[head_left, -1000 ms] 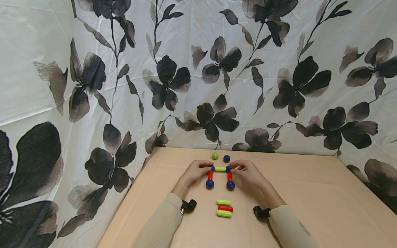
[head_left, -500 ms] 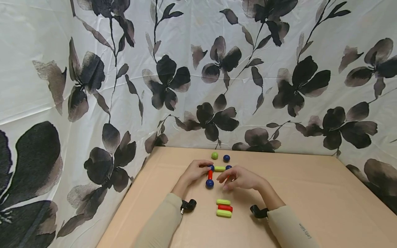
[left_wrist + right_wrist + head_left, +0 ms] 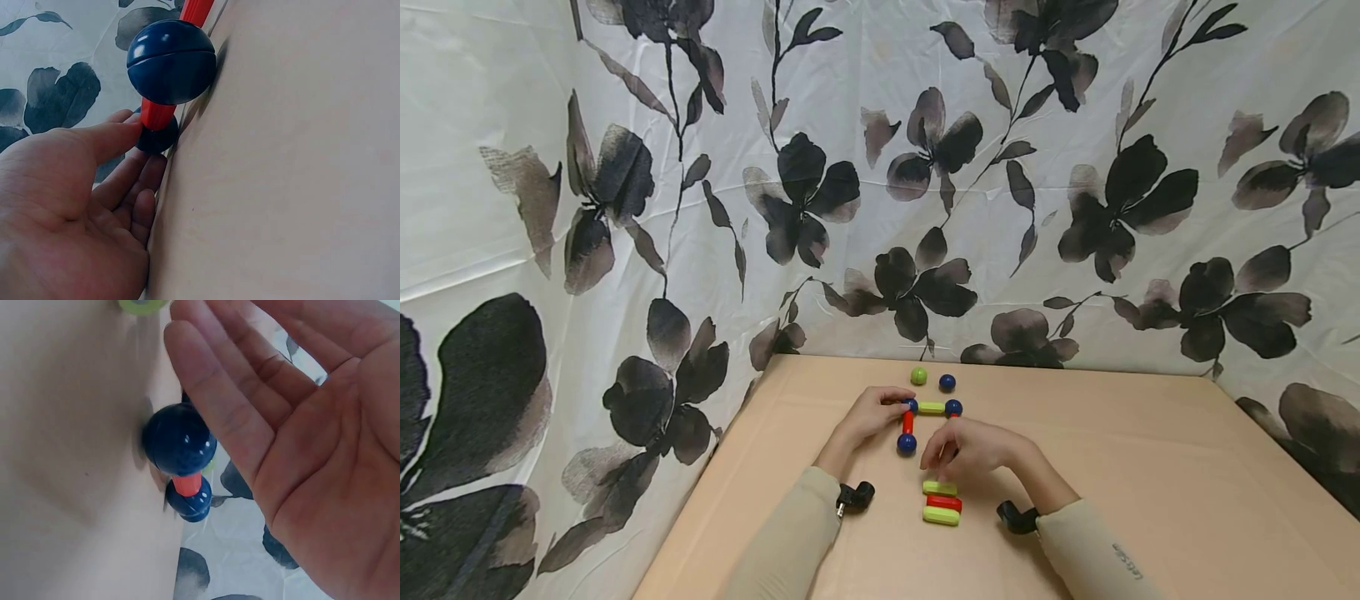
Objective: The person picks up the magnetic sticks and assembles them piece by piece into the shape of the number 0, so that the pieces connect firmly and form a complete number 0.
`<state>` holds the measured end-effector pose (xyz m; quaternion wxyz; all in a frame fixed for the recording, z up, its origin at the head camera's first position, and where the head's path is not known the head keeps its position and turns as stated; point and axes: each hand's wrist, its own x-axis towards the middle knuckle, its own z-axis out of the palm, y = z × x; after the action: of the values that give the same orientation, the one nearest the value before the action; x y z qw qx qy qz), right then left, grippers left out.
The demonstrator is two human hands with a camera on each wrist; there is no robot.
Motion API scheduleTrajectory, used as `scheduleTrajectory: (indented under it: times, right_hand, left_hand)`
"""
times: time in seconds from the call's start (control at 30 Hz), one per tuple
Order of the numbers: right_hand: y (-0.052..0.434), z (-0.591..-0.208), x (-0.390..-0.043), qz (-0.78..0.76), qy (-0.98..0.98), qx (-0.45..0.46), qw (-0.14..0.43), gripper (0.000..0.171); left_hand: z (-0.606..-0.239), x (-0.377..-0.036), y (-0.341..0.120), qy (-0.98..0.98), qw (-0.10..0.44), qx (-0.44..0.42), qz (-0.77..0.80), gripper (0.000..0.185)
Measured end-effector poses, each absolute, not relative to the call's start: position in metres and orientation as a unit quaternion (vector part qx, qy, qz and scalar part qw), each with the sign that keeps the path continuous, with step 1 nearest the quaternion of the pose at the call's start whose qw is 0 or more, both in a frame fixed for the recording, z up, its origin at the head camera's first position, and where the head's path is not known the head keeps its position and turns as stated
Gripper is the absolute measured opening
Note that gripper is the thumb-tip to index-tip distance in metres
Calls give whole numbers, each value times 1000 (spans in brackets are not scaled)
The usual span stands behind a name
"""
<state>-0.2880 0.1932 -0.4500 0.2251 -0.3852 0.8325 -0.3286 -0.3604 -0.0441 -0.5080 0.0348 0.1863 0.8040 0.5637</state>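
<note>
A small frame of blue balls and bar-shaped rods lies on the table. Its yellow-green rod [image 3: 932,408] joins two far balls, and a red rod [image 3: 907,422] runs toward a near-left blue ball [image 3: 907,444]. My left hand [image 3: 872,417] pinches the far-left blue ball [image 3: 159,134] between thumb and fingers. My right hand [image 3: 973,446] is just beyond a row of loose rods, fingertips at the farthest yellow-green rod [image 3: 939,488]. It covers the near-right blue ball [image 3: 180,439] in the head view; the right wrist view shows that ball beside the relaxed fingers.
In the loose row, a red rod [image 3: 943,503] and another yellow-green rod [image 3: 941,517] lie nearer me. A green ball [image 3: 918,377] and a loose blue ball [image 3: 947,383] sit beyond the frame. Floral cloth [image 3: 850,317] hangs behind the table [image 3: 1150,467].
My right hand has let go of the frame's far-right blue ball and come toward me, down to the loose rods. The left hand has stayed at its ball.
</note>
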Motion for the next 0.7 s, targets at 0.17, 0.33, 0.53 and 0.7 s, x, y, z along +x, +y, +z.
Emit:
scheduleTrajectory:
  times: [0.17, 0.33, 0.53, 0.7]
  right_hand:
    - [187, -452, -285, -316, 836, -380, 239, 22]
    - [181, -455, -284, -311, 835, -391, 232, 21]
    - [175, -458, -286, -295, 858, -384, 171, 17]
    - [169, -460, -286, -282, 867, -376, 163, 15]
  left_hand:
    - [-510, -362, -44, 799, 40, 183, 571, 28]
    - [-509, -362, -44, 800, 43, 178, 572, 28]
    - [-507, -360, -45, 801, 42, 180, 569, 27]
    - [-507, -360, -45, 800, 40, 185, 570, 27]
